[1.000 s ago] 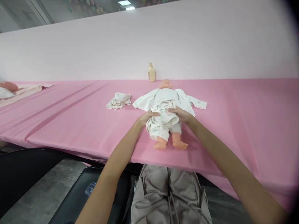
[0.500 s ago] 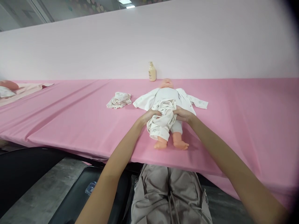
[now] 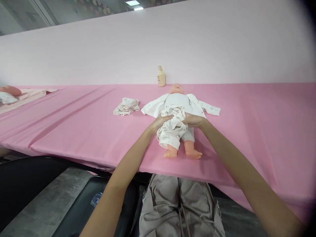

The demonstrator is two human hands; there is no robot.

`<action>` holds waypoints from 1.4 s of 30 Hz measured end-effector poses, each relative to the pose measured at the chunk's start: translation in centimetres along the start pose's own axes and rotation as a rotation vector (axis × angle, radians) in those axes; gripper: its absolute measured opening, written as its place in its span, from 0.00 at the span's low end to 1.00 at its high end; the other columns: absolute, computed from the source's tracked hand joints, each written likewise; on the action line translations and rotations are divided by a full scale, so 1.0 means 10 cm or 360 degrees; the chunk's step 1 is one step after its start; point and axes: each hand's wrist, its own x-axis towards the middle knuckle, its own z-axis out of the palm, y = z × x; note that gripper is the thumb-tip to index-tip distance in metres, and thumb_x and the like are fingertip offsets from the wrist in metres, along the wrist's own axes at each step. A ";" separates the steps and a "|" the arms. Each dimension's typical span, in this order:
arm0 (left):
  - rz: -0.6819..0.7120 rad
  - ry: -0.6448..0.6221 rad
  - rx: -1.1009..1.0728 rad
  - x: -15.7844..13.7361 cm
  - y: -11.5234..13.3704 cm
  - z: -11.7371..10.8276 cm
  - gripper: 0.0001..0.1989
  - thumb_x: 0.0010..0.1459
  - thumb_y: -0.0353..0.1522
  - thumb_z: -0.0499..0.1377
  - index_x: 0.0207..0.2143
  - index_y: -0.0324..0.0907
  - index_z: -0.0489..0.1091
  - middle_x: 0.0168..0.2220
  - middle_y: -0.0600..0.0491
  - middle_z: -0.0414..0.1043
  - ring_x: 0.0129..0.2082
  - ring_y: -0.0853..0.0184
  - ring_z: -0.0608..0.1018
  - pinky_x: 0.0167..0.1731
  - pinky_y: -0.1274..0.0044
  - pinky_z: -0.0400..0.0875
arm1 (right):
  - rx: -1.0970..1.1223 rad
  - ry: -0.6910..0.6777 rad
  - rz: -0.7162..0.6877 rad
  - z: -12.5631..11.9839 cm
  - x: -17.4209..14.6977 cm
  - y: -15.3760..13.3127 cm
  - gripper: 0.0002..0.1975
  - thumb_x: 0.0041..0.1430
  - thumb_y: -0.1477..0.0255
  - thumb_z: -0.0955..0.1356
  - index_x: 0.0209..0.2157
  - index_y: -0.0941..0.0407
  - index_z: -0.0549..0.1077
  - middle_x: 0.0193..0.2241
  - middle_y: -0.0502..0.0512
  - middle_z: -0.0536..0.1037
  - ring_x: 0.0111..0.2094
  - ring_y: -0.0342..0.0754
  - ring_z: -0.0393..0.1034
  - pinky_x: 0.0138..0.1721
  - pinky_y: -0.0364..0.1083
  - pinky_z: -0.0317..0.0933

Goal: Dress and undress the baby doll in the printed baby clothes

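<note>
A baby doll (image 3: 178,97) lies on its back on the pink-covered table, its head toward the wall and bare feet toward me. White long-sleeved clothing (image 3: 155,106) is spread under its body and arms. Bunched white baby pants (image 3: 170,133) lie over its belly and the leg on the left, with that foot out of the cuff. My left hand (image 3: 161,121) is closed on the left side of the bunched pants. On their other side my right hand (image 3: 192,120) grips the fabric, its fingertips partly hidden in the folds. The other leg shows a white covering above the foot.
Behind the doll a cream pump bottle (image 3: 161,78) stands by the wall. Folded patterned cloth (image 3: 126,106) rests to the left on the pink table cover (image 3: 81,128). Another doll (image 3: 11,91) lies on a cloth at far left. A black chair (image 3: 81,200) holds a clear plastic item (image 3: 96,199).
Both hands have shifted slightly on the bunched pants, the right one reaching a bit further over the doll. The doll's foot on the right has moved slightly right.
</note>
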 end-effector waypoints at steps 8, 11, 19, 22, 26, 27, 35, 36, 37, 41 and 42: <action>0.0034 -0.0252 0.0159 -0.01 -0.03 -0.12 0.32 0.37 0.35 0.72 0.47 0.39 0.70 0.49 0.45 0.74 0.53 0.54 0.73 0.53 0.68 0.68 | 0.0198 0.0203 -0.0062 0.06 -0.03 0.00 0.23 0.38 0.82 0.75 0.41 0.58 0.73 0.37 0.58 0.81 0.40 0.54 0.76 0.43 0.53 0.72; 0.0088 -0.0395 0.0229 0.00 -0.04 -0.22 0.41 0.31 0.30 0.73 0.52 0.41 0.67 0.51 0.45 0.73 0.56 0.53 0.71 0.56 0.67 0.66 | 0.0215 0.0315 -0.0077 0.10 -0.02 0.01 0.20 0.42 0.81 0.74 0.40 0.58 0.74 0.35 0.57 0.81 0.40 0.53 0.76 0.42 0.52 0.72; -0.0006 -0.0390 0.0133 0.05 -0.07 -0.21 0.39 0.33 0.26 0.70 0.53 0.37 0.67 0.49 0.40 0.74 0.54 0.48 0.72 0.56 0.60 0.64 | 0.0180 0.0288 -0.0096 0.06 0.00 0.04 0.16 0.47 0.73 0.74 0.39 0.58 0.73 0.34 0.57 0.80 0.38 0.50 0.76 0.37 0.44 0.72; 0.0007 -0.0329 0.0007 0.03 -0.07 -0.17 0.39 0.31 0.22 0.68 0.52 0.36 0.67 0.49 0.40 0.74 0.53 0.48 0.73 0.57 0.59 0.63 | 0.0149 0.0106 -0.0117 0.00 -0.03 0.04 0.27 0.38 0.76 0.77 0.44 0.57 0.72 0.38 0.57 0.80 0.42 0.52 0.75 0.42 0.46 0.71; -0.0086 -0.0326 -0.0185 0.03 -0.08 -0.19 0.37 0.33 0.21 0.65 0.51 0.34 0.67 0.46 0.40 0.76 0.53 0.48 0.73 0.57 0.60 0.64 | 0.0070 -0.0001 -0.0090 -0.02 -0.04 0.03 0.33 0.36 0.79 0.77 0.48 0.57 0.70 0.40 0.58 0.79 0.46 0.55 0.73 0.46 0.51 0.70; -0.0123 -0.0320 -0.0229 0.03 -0.08 -0.20 0.36 0.34 0.21 0.64 0.51 0.34 0.67 0.46 0.40 0.76 0.52 0.48 0.74 0.57 0.60 0.64 | 0.0067 -0.0007 -0.0097 -0.02 -0.04 0.03 0.32 0.37 0.79 0.77 0.48 0.57 0.70 0.41 0.58 0.79 0.46 0.55 0.73 0.46 0.51 0.70; -0.0099 -0.0371 -0.0158 0.01 -0.07 -0.19 0.37 0.37 0.25 0.67 0.53 0.35 0.66 0.50 0.39 0.73 0.52 0.48 0.74 0.55 0.60 0.67 | 0.0221 0.0123 -0.0213 0.01 -0.01 0.09 0.28 0.38 0.82 0.73 0.45 0.58 0.70 0.38 0.58 0.80 0.43 0.55 0.75 0.43 0.53 0.71; -0.0047 -0.0364 -0.0081 0.00 -0.07 -0.18 0.38 0.36 0.25 0.69 0.54 0.37 0.66 0.52 0.39 0.72 0.53 0.48 0.73 0.55 0.61 0.66 | 0.0242 0.0159 -0.0211 0.02 0.00 0.09 0.27 0.38 0.83 0.73 0.44 0.58 0.70 0.37 0.58 0.80 0.41 0.55 0.75 0.42 0.53 0.71; -0.0009 -0.0352 -0.0010 0.00 -0.07 -0.18 0.40 0.35 0.26 0.70 0.55 0.38 0.65 0.53 0.40 0.71 0.54 0.49 0.72 0.56 0.61 0.66 | 0.0260 0.0190 -0.0208 0.02 0.00 0.09 0.26 0.37 0.83 0.72 0.43 0.58 0.71 0.36 0.58 0.80 0.40 0.55 0.75 0.41 0.53 0.72; 0.0004 -0.0333 0.0157 0.03 -0.08 -0.23 0.45 0.31 0.29 0.72 0.56 0.40 0.63 0.54 0.41 0.70 0.57 0.49 0.70 0.57 0.61 0.64 | 0.0247 0.0210 -0.0163 0.01 0.01 0.08 0.20 0.37 0.83 0.71 0.38 0.60 0.72 0.31 0.56 0.80 0.33 0.51 0.76 0.35 0.47 0.71; -0.0013 -0.0356 0.0175 0.03 -0.08 -0.25 0.45 0.30 0.28 0.72 0.56 0.39 0.64 0.53 0.41 0.71 0.56 0.48 0.70 0.57 0.61 0.64 | 0.0235 0.0206 -0.0154 0.00 0.01 0.07 0.19 0.39 0.82 0.71 0.37 0.60 0.72 0.29 0.56 0.80 0.32 0.50 0.76 0.34 0.45 0.70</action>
